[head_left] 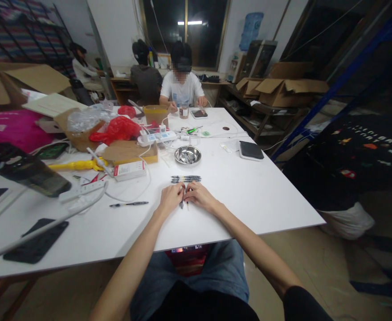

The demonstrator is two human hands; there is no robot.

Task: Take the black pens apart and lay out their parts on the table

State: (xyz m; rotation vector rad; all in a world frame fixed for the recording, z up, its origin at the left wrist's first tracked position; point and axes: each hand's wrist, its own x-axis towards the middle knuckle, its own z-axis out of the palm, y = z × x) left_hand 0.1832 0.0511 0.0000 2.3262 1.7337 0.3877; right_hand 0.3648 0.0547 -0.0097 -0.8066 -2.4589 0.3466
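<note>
My left hand [171, 197] and my right hand [198, 195] meet near the front edge of the white table [249, 191], fingertips together. Between them they pinch small dark pen parts [182, 204], with a thin piece sticking out below the fingers. Just beyond the hands lies a short row of dark pens [185, 179]. Farther back stands a shallow metal bowl [188, 154] with small pieces in it. A single black pen [129, 204] lies to the left of my left hand.
The left half of the table holds power strips [156, 137], white cables, cardboard boxes, a red bag [117, 128], a yellow tool and dark phones. A black pad [251, 150] lies at the right. A person sits at the far end; two others work behind.
</note>
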